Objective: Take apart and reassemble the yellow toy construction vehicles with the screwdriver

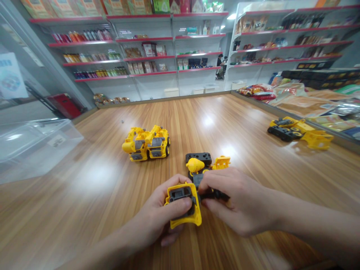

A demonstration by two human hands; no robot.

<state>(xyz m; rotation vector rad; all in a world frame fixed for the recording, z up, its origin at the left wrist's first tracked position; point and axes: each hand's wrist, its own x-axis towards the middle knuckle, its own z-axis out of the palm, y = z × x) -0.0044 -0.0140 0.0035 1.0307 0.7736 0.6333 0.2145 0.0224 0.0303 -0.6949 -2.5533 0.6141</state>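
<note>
My left hand (161, 210) is closed around a yellow toy truck cab part (197, 217), its hollow side with dark grey insides facing up. The left thumb presses on the grey insides. My right hand (236, 198) pinches a slim black piece (215, 194) against the cab part's right side; the fingers hide much of it, so its exact kind is unclear. Just beyond the hands lie loose toy parts: a yellow mixer drum (195, 165), a black wheel base (198, 157) and a yellow bed-like part (222, 162).
Two assembled yellow toy trucks (146, 144) stand side by side at centre left. More yellow and black toy parts (299, 131) lie at right. A clear plastic box (39, 146) is at the left edge. Packaged goods (309, 99) border the wooden table (112, 217) at right; shelves (149, 56) stand behind.
</note>
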